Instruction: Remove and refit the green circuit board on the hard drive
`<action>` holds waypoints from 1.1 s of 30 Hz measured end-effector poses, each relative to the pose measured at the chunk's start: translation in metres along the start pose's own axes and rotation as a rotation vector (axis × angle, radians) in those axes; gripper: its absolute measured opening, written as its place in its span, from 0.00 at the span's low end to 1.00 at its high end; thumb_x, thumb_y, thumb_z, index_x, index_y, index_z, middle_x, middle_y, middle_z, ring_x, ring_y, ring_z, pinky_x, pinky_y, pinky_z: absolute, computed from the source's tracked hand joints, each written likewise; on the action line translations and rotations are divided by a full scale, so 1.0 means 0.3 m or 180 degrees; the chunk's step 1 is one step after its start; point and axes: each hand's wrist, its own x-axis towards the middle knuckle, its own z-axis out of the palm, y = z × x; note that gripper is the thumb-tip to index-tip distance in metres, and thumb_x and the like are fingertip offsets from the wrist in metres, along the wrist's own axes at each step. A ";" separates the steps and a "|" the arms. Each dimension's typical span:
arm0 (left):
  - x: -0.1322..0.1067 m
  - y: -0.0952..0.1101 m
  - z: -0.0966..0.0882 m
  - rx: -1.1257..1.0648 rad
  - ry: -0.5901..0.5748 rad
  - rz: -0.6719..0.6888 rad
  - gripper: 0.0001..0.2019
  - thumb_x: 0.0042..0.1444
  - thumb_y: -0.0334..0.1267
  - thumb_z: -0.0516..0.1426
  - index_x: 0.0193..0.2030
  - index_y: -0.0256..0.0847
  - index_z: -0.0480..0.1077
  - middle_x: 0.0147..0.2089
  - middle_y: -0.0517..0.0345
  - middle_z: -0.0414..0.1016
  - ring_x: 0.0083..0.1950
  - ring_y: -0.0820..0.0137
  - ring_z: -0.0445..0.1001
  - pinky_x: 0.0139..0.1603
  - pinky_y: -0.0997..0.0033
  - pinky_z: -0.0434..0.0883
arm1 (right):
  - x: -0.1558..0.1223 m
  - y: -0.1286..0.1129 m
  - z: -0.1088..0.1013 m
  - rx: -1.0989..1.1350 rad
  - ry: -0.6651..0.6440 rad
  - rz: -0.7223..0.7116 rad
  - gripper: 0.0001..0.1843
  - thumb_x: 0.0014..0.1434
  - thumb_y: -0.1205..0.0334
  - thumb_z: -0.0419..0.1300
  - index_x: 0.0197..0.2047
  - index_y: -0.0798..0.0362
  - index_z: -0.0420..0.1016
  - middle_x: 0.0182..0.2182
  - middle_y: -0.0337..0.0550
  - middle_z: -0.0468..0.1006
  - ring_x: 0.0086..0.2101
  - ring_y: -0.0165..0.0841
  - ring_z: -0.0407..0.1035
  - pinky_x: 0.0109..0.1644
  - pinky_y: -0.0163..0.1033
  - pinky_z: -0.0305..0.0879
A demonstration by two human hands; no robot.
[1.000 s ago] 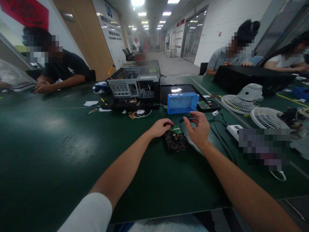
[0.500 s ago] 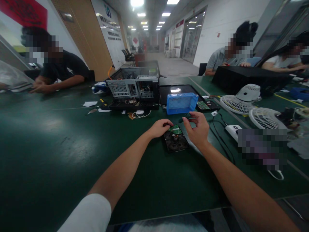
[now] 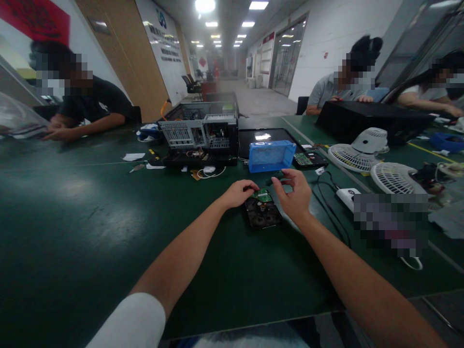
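Observation:
A hard drive (image 3: 261, 214) lies on the green table in front of me, its green circuit board (image 3: 262, 195) facing up at the far end. My left hand (image 3: 239, 192) grips the drive's far left corner with curled fingers. To the right of the drive, my right hand (image 3: 295, 193) is raised a little, thumb and fingers pinching a small dark object (image 3: 274, 179) whose kind I cannot make out. That object sits just beyond the circuit board, apart from it. Behind it a blue plastic bin (image 3: 271, 157) is tipped with its opening toward me.
An opened computer case (image 3: 199, 133) stands at the back left. A dark flat panel (image 3: 270, 137) lies behind the bin, with another circuit-board device (image 3: 310, 159) beside it. White fan parts (image 3: 357, 152), a power strip (image 3: 348, 197) and cables are at right. Several people sit around the table.
My right hand has turned slightly, and more of the dark object shows at its fingertips. The left hand and the hard drive stay put; the view shifts a little.

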 end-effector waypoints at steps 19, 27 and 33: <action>0.001 -0.011 0.007 -0.0205 0.0072 -0.0143 0.11 0.62 0.34 0.57 0.50 0.40 0.75 0.49 0.54 0.79 0.48 0.66 0.76 0.52 0.65 0.72 | 0.002 -0.009 0.000 -0.0157 -0.0040 -0.0231 0.20 0.64 0.57 0.63 0.58 0.48 0.69 0.49 0.48 0.79 0.38 0.37 0.78 0.47 0.48 0.78; -0.007 -0.002 0.005 -0.0352 0.0065 -0.0167 0.13 0.59 0.36 0.60 0.50 0.38 0.74 0.49 0.53 0.79 0.48 0.66 0.76 0.52 0.64 0.73 | 0.010 -0.011 -0.009 -0.0131 -0.0137 -0.0407 0.18 0.65 0.56 0.63 0.56 0.48 0.69 0.52 0.50 0.77 0.41 0.39 0.77 0.44 0.48 0.78; -0.006 -0.008 0.005 -0.0360 0.0063 -0.0120 0.14 0.59 0.36 0.61 0.51 0.38 0.74 0.50 0.52 0.79 0.48 0.66 0.77 0.53 0.63 0.73 | 0.011 -0.018 -0.010 -0.0329 -0.0155 -0.0429 0.17 0.65 0.57 0.62 0.56 0.49 0.69 0.48 0.49 0.77 0.41 0.39 0.75 0.46 0.49 0.76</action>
